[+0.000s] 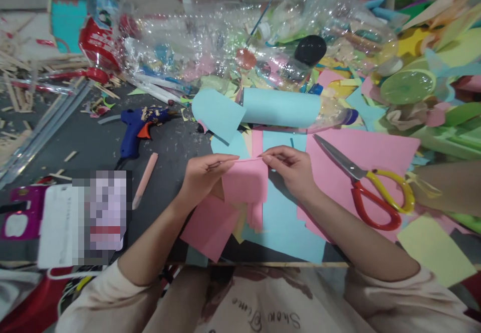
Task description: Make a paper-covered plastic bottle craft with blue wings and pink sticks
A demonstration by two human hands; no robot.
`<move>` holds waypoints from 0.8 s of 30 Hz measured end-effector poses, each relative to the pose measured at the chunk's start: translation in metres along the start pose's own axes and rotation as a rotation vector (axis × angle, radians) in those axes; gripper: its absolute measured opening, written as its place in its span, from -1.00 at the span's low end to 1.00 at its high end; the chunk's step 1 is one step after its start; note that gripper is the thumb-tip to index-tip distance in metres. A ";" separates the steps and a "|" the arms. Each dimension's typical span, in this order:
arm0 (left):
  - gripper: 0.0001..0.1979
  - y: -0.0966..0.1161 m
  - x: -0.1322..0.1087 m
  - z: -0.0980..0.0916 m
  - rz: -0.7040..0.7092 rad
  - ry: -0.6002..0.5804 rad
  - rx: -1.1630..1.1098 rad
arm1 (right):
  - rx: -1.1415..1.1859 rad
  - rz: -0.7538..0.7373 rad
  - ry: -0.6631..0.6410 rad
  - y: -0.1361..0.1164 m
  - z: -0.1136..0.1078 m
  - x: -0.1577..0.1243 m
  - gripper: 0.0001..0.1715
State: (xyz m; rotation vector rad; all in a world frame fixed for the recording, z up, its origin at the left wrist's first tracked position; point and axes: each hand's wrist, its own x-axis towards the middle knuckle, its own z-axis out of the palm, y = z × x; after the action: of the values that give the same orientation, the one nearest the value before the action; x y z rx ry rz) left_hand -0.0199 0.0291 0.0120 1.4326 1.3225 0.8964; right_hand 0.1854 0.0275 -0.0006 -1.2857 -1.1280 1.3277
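My left hand [203,175] and my right hand [291,168] both pinch the top edge of a pink paper piece [244,182], held up between them over the table. The paper hangs down from my fingertips, folded or curved. Under it lie light blue paper sheets [285,217] and more pink sheets [210,227]. A plastic bottle wrapped in light blue paper [281,107] lies just beyond my hands.
Scissors with red and yellow handles [376,192] rest on a large pink sheet [376,152] to the right. A blue glue gun [137,130] and a pink stick [145,180] lie left. Clear plastic bottles [210,37] and coloured paper scraps [421,72] crowd the back.
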 end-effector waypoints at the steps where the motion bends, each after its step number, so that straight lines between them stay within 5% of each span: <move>1: -0.86 0.000 0.000 0.000 -0.017 0.011 -0.006 | 0.009 -0.012 0.006 0.001 0.000 0.000 -0.74; 8: -0.86 0.000 -0.004 0.005 0.053 -0.054 0.004 | -0.097 -0.038 -0.175 0.000 0.005 -0.006 -0.76; 24: -0.86 -0.002 -0.005 0.007 0.099 -0.064 0.016 | -0.042 -0.008 -0.157 -0.002 0.009 -0.006 -0.76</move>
State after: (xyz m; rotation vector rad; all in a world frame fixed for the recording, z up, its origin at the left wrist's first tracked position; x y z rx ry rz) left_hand -0.0142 0.0227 0.0086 1.5381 1.2223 0.8985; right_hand 0.1767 0.0217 0.0021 -1.2219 -1.2734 1.4252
